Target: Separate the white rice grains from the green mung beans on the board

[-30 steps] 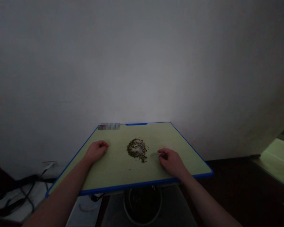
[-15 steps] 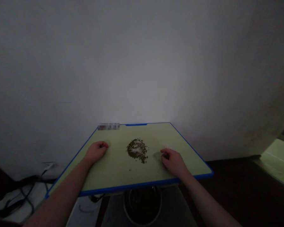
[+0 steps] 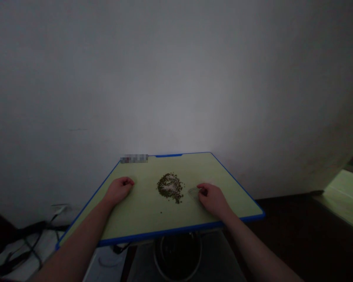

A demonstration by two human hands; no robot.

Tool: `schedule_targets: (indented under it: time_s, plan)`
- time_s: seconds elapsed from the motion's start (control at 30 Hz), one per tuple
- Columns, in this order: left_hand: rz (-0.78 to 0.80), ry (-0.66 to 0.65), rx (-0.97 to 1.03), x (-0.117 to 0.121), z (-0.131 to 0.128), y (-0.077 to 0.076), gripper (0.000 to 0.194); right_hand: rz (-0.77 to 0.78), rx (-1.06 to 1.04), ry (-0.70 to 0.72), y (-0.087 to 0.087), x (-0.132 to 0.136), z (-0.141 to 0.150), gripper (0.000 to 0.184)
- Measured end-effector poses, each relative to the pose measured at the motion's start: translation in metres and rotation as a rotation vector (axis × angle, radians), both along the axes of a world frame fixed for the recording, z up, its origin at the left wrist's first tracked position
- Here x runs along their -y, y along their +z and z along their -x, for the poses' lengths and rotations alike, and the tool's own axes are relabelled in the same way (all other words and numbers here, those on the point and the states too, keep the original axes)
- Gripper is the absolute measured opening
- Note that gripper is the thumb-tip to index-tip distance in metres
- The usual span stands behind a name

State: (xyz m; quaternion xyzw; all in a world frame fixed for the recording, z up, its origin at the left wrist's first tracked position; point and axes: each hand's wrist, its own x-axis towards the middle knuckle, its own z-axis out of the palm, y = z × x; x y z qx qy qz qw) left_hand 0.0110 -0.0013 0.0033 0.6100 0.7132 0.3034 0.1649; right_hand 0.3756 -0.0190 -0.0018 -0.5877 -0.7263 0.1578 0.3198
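Observation:
A heap of small dark green grains mixed with paler ones (image 3: pixel 167 188) lies spread on the pale, blue-edged tabletop (image 3: pixel 141 221). To the left of it my left hand (image 3: pixel 119 188) rests on the surface, fingers curled in, with nothing visible in them. On the other side, my right hand (image 3: pixel 213 199) has its thumb and fingers closed on the rim of a clear, see-through dish (image 3: pixel 193 192). The dish is faint against the tabletop, and my hand covers much of it. A single dark grain (image 3: pixel 161 212) sits apart, nearer the front edge.
Below the front edge is a round metal bowl or pot (image 3: pixel 178 256), dark inside. Cables (image 3: pixel 32 244) lie at the lower left by a white box-like surface (image 3: pixel 106 264). The wall (image 3: pixel 176 78) stands right behind the tabletop.
My right hand and the clear dish have shifted slightly left, toward the heap. My left hand and the grains look the same, apart from a small camera shift.

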Motion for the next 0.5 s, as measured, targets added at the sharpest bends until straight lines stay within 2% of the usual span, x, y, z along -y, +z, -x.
schedule_targets:
  time_s: [0.27,0.37,0.5]
  plan:
    - [-0.025,0.006,0.011,0.001,0.001,0.000,0.020,-0.029,0.044,-0.095,0.000,-0.018,-0.024,0.034]
    - [-0.031,-0.007,0.004,0.001,0.001,-0.001,0.019,-0.042,0.049,-0.095,0.004,-0.018,-0.022,0.034]
    - [-0.041,-0.010,0.004,-0.001,0.003,-0.004,0.019,-0.035,0.044,-0.012,0.006,-0.011,-0.006,0.034]
